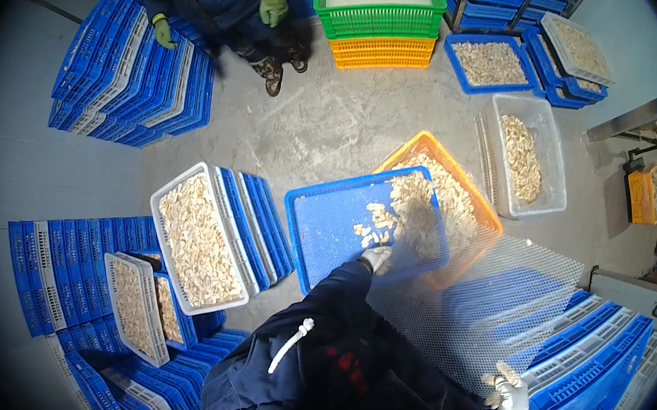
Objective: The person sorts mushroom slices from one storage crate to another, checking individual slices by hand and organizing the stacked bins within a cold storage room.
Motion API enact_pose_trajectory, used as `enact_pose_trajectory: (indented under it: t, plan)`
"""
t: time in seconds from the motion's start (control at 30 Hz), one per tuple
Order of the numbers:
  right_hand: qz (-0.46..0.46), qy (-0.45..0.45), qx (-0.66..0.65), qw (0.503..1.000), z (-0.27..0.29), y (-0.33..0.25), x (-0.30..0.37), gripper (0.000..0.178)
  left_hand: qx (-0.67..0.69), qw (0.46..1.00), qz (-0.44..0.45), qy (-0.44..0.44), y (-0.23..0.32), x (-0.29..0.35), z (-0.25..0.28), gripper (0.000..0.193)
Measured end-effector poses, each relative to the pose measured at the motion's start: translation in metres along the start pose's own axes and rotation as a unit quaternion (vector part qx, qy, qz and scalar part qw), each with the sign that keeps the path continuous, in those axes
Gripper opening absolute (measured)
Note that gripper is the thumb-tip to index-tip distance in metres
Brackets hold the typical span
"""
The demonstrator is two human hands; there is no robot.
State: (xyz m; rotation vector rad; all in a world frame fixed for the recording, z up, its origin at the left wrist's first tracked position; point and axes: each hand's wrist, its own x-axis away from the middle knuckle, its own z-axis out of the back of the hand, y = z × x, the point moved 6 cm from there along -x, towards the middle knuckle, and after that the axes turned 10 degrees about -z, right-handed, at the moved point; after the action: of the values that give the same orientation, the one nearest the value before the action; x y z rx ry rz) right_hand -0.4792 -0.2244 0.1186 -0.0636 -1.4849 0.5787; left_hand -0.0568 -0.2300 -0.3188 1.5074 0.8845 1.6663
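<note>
A shallow blue tray (327, 221) lies tilted over an orange crate (482, 207). Pale, chip-like pieces (409, 201) are heaped at the tray's far right, and more fill the crate beside it. In a white glove, my left hand (376, 260) is over the tray's near side, close to some scattered pieces; its fingers do not show clearly. My gloved right hand (509, 390) is closed on the near right edge of a see-through mesh sheet (486, 302). The sheet hangs over the near right part of the tray and crate.
At left stands a stack topped by a white tray (200, 244) of pieces. Blue trays (592, 361) are stacked at right. Beyond the crate is a translucent tub (552, 168). A green crate (376, 18) sits on orange ones, near a co-worker in green gloves (273, 9).
</note>
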Motion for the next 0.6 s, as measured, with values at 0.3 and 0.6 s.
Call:
enact_pose_trajectory:
  t: [0.3, 0.6]
  plan:
    - [0.005, -0.057, -0.106, 0.993, 0.035, -0.019, 0.015, 0.056, 0.049, 0.993, 0.013, 0.105, -0.018, -0.001, 0.117, 0.026]
    - [0.041, -0.068, -0.1, 0.992, 0.032, -0.007, 0.021, 0.042, -0.301, 0.942, -0.037, 0.144, 0.186, -0.046, 0.054, 0.078]
